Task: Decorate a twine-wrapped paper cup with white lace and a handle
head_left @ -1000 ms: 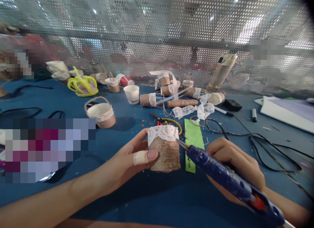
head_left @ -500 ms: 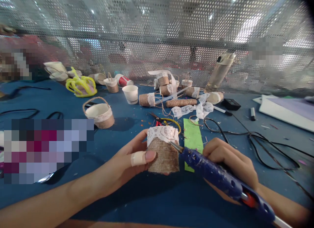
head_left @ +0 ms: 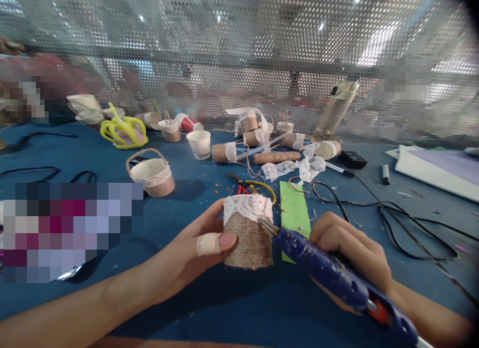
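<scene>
My left hand (head_left: 204,243), with a bandage around the thumb, grips a twine-wrapped cup (head_left: 249,243) from its left side. White lace trim (head_left: 247,207) circles the cup's upper part. In my right hand (head_left: 352,248) is a blue hot glue gun (head_left: 329,273); its metal nozzle points left at the lower edge of the lace and appears to touch it. The fingers behind the cup are hidden. Just beyond the cup lie scissors (head_left: 262,187) with a yellow handle. A green paper strip (head_left: 295,213) rests between the cup and my right hand.
A small twine basket (head_left: 153,175) stands at left. Farther back are a white paper cup (head_left: 199,144), a twine spool (head_left: 277,157), loose lace (head_left: 277,170) and a leaning bottle (head_left: 336,108). Black cable (head_left: 389,238) loops at right. Perforated metal mesh (head_left: 239,53) borders the table's back.
The cup in my left hand has shifted slightly down and tilted a little. The glue gun has dropped slightly with it, its nozzle staying at the lace edge. Both grips are unchanged.
</scene>
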